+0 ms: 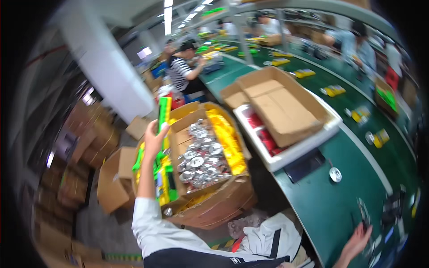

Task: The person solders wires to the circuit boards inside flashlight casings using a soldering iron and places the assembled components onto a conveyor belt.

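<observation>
My left hand (156, 136) reaches over a large carton (214, 203) on my left. Its thumb and fingers are closed about a long green and yellow plastic piece (164, 111) that stands upright at the carton's far left side. More green and yellow pieces (166, 181) lie below that hand. Inside the carton, a smaller box holds many shiny silver round parts (201, 156), with yellow plastic parts (227, 138) to their right. My right hand (359, 239) is low over the green bench (308, 203), beside a blurred thin silver and dark object (363, 212); its grip is unclear.
A brown cardboard tray (286, 102) rests on a white foam box (271, 163) with red parts inside. Near them lie a dark flat panel (304, 165) and a silver disc (335, 174). Yellow units (333, 90) line the green conveyor (319, 80). A person in stripes (181, 71) sits ahead.
</observation>
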Tool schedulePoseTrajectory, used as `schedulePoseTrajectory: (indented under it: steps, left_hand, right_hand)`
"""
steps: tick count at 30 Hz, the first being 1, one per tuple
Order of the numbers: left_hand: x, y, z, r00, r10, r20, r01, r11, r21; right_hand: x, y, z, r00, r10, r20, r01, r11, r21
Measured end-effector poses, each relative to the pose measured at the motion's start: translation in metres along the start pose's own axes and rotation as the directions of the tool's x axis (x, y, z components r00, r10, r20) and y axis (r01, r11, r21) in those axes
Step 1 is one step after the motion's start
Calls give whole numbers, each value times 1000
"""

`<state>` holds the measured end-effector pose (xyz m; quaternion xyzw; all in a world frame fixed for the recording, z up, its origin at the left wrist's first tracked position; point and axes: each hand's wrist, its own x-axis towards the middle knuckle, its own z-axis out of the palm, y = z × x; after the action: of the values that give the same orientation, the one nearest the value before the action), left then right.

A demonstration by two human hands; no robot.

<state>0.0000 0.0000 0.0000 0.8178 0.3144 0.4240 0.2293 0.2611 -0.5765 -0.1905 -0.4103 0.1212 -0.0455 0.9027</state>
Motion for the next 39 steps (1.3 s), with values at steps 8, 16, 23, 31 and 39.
schedulePoseTrajectory:
  steps: [8, 16, 23, 31, 39]
  left_hand:
    - [-73, 190, 147, 512, 652, 560, -544, 750, -375]
    - [-201, 232, 296, -258, 844, 469, -578, 255, -776]
    - [-215, 224, 305, -171, 928, 330, -491, 210, -845]
    - [-271, 154, 260, 302, 278, 912, 766, 499, -405]
    - [-304, 198, 298, 134, 311, 941, 987, 38, -153]
  right_hand:
    - [73, -6, -29, 969, 247, 1, -238, 929, 283]
    - [94, -14, -20, 901, 412, -136, -368, 892, 264]
    - [71, -20, -8, 889, 368, -273, -413, 901, -130]
    - [-55, 4, 84, 674, 179, 717, 734, -53, -677]
    - [-33, -7, 107, 713, 404, 573, 598, 76, -798]
